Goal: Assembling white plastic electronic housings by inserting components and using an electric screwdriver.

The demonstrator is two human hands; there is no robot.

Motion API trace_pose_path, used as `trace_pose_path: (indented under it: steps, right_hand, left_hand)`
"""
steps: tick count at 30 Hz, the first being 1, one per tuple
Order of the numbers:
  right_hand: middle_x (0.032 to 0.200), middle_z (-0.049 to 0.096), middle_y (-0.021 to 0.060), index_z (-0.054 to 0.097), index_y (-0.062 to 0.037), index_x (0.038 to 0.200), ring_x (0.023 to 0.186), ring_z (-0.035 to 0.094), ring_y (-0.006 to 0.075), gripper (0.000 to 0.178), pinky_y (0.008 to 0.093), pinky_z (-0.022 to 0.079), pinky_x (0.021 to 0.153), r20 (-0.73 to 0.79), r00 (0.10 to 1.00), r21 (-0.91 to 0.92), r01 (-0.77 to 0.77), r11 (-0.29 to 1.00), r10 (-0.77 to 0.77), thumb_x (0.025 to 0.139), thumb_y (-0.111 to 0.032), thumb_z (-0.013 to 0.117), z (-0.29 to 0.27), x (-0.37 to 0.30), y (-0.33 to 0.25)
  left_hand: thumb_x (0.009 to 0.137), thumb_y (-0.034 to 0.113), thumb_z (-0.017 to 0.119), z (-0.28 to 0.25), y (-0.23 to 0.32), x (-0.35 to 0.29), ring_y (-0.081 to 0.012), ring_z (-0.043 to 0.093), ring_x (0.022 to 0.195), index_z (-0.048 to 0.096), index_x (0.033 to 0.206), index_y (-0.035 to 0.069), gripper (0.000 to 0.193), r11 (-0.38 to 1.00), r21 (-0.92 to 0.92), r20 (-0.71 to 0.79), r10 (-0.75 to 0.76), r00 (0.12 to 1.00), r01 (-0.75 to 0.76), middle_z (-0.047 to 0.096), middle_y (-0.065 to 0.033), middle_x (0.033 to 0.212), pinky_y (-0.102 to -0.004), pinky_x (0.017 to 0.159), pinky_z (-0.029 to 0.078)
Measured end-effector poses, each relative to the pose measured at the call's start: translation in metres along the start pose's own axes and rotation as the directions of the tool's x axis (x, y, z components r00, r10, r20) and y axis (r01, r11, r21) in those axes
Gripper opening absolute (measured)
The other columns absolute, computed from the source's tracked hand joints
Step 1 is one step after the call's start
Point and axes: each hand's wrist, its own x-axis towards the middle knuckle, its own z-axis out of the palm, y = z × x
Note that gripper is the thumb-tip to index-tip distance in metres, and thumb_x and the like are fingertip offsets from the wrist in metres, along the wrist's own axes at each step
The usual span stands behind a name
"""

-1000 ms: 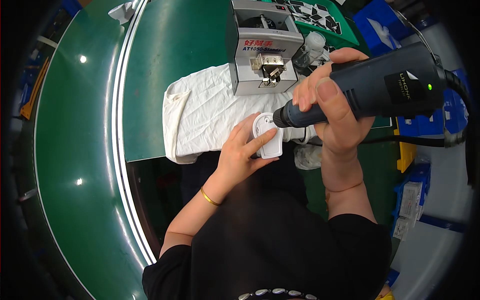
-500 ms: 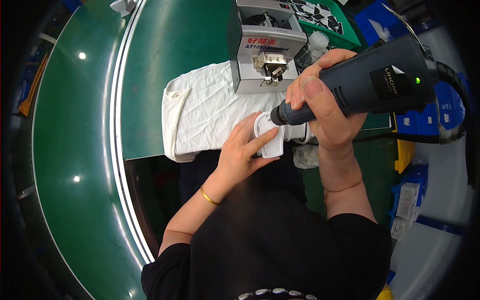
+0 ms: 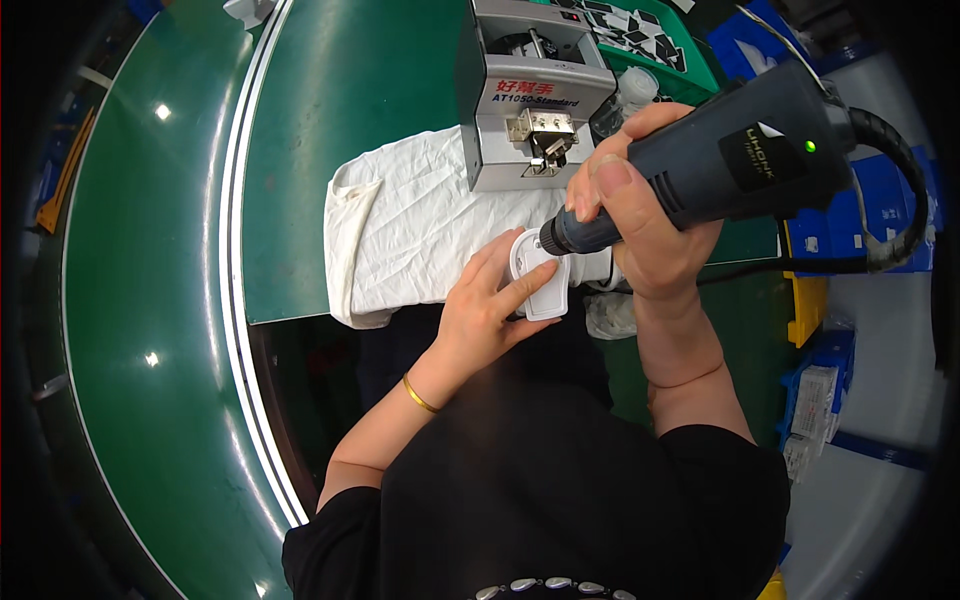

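Observation:
Closed around a black electric screwdriver (image 3: 735, 160) is my right hand (image 3: 645, 215), with the tool lying slantwise and its green light lit. Its ribbed nose points down-left at a white plastic housing (image 3: 546, 297), over the part's rounded upper end. Whether the bit touches a screw is hidden. My left hand (image 3: 490, 305) grips the housing from the left, thumb across its face and the other fingers behind and along its edge. Under and beyond the part lies a folded white cloth (image 3: 410, 215) at the table's front edge.
A grey screw-feeding machine (image 3: 530, 100) stands on the green table behind the cloth. Further back right are a green bin (image 3: 690, 75) of black and white pieces and a clear jar (image 3: 637, 85). Blue bins (image 3: 890, 215) sit at right. A conveyor (image 3: 150, 300) runs along the left.
The screwdriver's rear end has shifted slightly left, while its nose stays at the housing. My left hand keeps its hold, almost unmoved.

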Motion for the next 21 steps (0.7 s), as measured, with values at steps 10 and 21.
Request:
trace_pose_path:
  steps: [10,21]
  right_hand:
    - [0.082,0.062,0.0055,0.048,0.0014,0.119,0.07,0.06,0.0115,0.043,0.0272,0.05,0.065,0.03,0.998,0.04,-0.05,0.998,0.049,0.081,0.004,0.067,-0.009,0.001,-0.008]
    - [0.067,0.058,0.006,0.056,-0.0066,0.104,0.052,0.057,0.0181,0.025,0.0345,0.048,0.051,-0.494,0.753,0.453,-0.203,0.868,0.434,0.084,-0.015,0.069,-0.17,-0.003,0.051]
  left_hand:
    - [0.061,0.018,0.085,0.002,0.01,0.007,-0.0381,0.054,0.116,0.065,0.12,0.015,0.063,0.993,0.098,-0.018,0.061,0.998,-0.059,0.053,-0.0201,0.129,-0.0429,0.095,0.047]
    - [0.072,0.008,0.072,-0.008,0.035,0.01,-0.0443,0.039,0.13,0.068,0.114,0.019,0.044,0.913,0.322,0.203,0.191,0.96,-0.25,0.042,-0.0191,0.142,-0.0525,0.107,0.035]
